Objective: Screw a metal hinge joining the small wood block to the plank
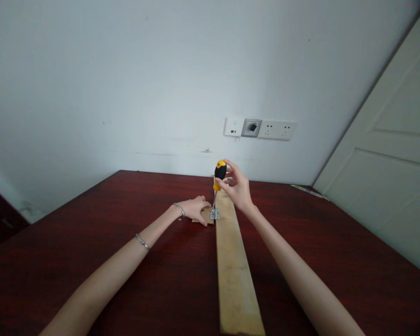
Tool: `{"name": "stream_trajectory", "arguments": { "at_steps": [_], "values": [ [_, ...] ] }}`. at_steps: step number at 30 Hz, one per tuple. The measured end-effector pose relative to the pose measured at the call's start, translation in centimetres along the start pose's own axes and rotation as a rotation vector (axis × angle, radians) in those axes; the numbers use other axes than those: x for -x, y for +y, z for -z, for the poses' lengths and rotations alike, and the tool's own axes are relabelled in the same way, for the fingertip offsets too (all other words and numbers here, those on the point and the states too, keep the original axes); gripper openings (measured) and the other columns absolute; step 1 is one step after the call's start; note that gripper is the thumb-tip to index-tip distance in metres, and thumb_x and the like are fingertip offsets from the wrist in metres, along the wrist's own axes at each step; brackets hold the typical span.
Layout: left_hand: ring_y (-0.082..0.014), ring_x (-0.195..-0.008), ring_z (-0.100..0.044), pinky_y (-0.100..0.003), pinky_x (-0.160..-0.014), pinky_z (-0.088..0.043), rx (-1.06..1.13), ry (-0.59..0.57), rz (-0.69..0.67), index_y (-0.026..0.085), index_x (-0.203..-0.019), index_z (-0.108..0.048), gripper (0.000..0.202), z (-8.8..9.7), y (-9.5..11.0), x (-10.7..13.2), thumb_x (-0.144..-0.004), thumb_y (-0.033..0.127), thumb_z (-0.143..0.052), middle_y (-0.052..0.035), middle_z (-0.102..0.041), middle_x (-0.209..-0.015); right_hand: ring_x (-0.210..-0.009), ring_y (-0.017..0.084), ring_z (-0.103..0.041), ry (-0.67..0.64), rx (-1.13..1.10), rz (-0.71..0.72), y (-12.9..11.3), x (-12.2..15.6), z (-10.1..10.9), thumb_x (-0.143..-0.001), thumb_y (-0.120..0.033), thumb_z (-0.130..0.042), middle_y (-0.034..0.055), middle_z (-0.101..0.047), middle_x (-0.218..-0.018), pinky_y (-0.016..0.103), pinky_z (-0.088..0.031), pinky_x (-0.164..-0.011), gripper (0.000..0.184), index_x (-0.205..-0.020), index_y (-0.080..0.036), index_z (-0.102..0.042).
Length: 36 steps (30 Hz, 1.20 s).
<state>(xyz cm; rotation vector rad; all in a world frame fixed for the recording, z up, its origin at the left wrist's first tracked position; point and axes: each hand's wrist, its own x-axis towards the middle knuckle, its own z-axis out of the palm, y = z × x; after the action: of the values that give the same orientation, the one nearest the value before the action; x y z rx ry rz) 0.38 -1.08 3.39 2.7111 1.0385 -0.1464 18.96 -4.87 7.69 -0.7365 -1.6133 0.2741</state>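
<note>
My right hand point(238, 186) grips the yellow and black handle of a screwdriver point(220, 171), which stands nearly upright. Its shaft runs down to a small silver metal hinge point(214, 213); the exact contact of the tip is too small to make out. The hinge spans the seam between a long pale wooden board point(233, 261) and a short brown wooden piece point(207, 215) on its left. Thumb and fingers of my left hand point(195, 208) clasp the short piece and hold it beside the board.
A dark red wooden table point(154, 280) lies under everything. Behind it rises a white wall with a socket panel point(276, 130). A thin printed strip point(309, 191) lies near the table's far right edge, beside a white panelled door point(395, 154).
</note>
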Motion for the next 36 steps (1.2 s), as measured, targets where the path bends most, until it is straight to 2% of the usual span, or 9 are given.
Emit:
{"name": "stream_trajectory", "arguments": {
  "at_steps": [13, 21, 25, 30, 36],
  "values": [
    [-0.0259, -0.102, -0.051, -0.031, -0.082, -0.044, 0.002, -0.004, 0.001, 0.020, -0.125, -0.052, 0.072, 0.05, 0.03, 0.00, -0.065, 0.056, -0.071, -0.0090, -0.048, -0.113, -0.077, 0.014, -0.057, -0.012, 0.041, 0.025, -0.41, -0.09, -0.11, -0.077, -0.036, -0.068, 0.0051, -0.054, -0.104, 0.026, -0.058, -0.059, 0.052, -0.125, -0.028, -0.049],
    [-0.0261, -0.101, -0.052, -0.030, -0.078, -0.045, 0.005, -0.012, 0.010, 0.021, -0.126, -0.051, 0.073, 0.32, 0.23, 0.20, -0.066, 0.056, -0.070, -0.0083, -0.048, -0.113, -0.090, 0.018, -0.057, -0.042, 0.062, 0.009, -0.81, -0.14, 0.08, -0.078, -0.033, -0.066, 0.0077, -0.055, -0.113, 0.027, -0.059, -0.060, 0.052, -0.127, -0.027, -0.048],
    [-0.0266, -0.103, -0.051, -0.031, -0.081, -0.044, 0.010, -0.008, 0.022, 0.022, -0.127, -0.051, 0.073, 0.30, 0.23, 0.20, -0.065, 0.056, -0.070, -0.0080, -0.048, -0.115, -0.087, 0.017, -0.058, -0.060, 0.068, 0.003, -0.87, -0.17, 0.16, -0.079, -0.032, -0.064, 0.0084, -0.055, -0.115, 0.027, -0.059, -0.060, 0.053, -0.128, -0.027, -0.047],
    [-0.0272, -0.101, -0.052, -0.031, -0.079, -0.045, -0.004, -0.008, 0.022, 0.021, -0.126, -0.052, 0.074, 0.31, 0.35, 0.24, -0.065, 0.058, -0.070, -0.0088, -0.048, -0.114, -0.089, 0.017, -0.060, -0.080, 0.039, 0.010, -0.92, -0.26, 0.25, -0.079, -0.030, -0.063, 0.0087, -0.055, -0.121, 0.027, -0.059, -0.062, 0.052, -0.129, -0.027, -0.047],
    [-0.0276, -0.104, -0.051, -0.032, -0.080, -0.045, -0.025, -0.009, 0.022, 0.022, -0.126, -0.050, 0.076, 0.44, 0.44, 0.27, -0.064, 0.061, -0.068, -0.0084, -0.048, -0.114, -0.089, 0.017, -0.062, -0.094, 0.043, -0.039, -0.88, -0.52, 0.63, -0.078, -0.029, -0.063, 0.0085, -0.057, -0.117, 0.027, -0.058, -0.061, 0.055, -0.129, -0.027, -0.043]
  ]
}}
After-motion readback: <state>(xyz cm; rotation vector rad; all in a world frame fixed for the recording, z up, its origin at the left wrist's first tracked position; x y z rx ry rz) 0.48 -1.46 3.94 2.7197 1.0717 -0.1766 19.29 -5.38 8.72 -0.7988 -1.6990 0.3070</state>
